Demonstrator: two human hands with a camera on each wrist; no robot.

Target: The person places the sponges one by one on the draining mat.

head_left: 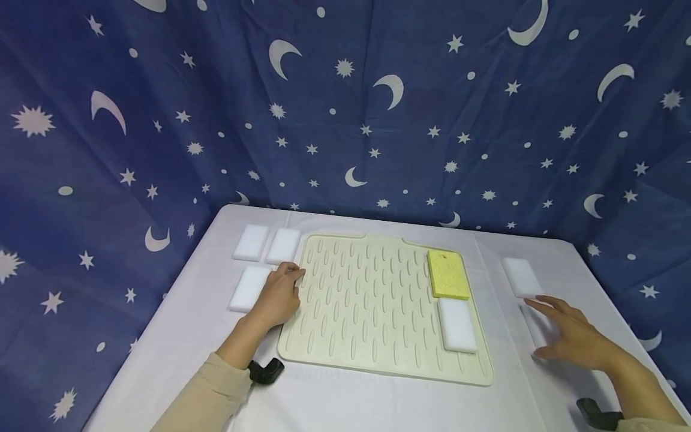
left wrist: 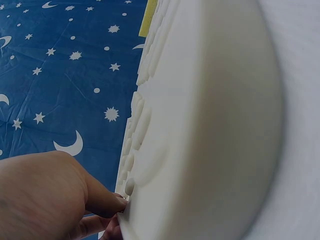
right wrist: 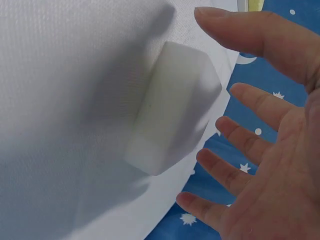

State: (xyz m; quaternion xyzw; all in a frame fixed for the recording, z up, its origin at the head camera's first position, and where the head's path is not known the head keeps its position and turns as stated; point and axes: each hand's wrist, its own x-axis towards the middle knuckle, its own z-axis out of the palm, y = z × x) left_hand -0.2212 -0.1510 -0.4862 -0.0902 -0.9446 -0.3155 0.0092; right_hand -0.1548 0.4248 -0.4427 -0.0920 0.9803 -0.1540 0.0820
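Observation:
A cream ribbed drying mat (head_left: 372,300) lies on the white table. My left hand (head_left: 279,295) pinches its left edge; in the left wrist view the thumb (left wrist: 107,200) and fingertips meet at the rim. On the mat's right side lie a yellow sponge (head_left: 448,274) and, just in front of it, a white sponge block (head_left: 457,325). My right hand (head_left: 574,336) hovers with fingers spread above another white sponge block (right wrist: 172,107), partly hidden by the hand in the head view. One more white block (head_left: 521,277) lies just beyond the right fingertips.
Several white sponge blocks lie left of the mat: one at the back left (head_left: 251,242), a block beside it (head_left: 283,246), and a block (head_left: 249,288) partly behind my left hand. A blue curtain (head_left: 345,120) with moons and stars hangs behind the white-covered table (head_left: 356,405).

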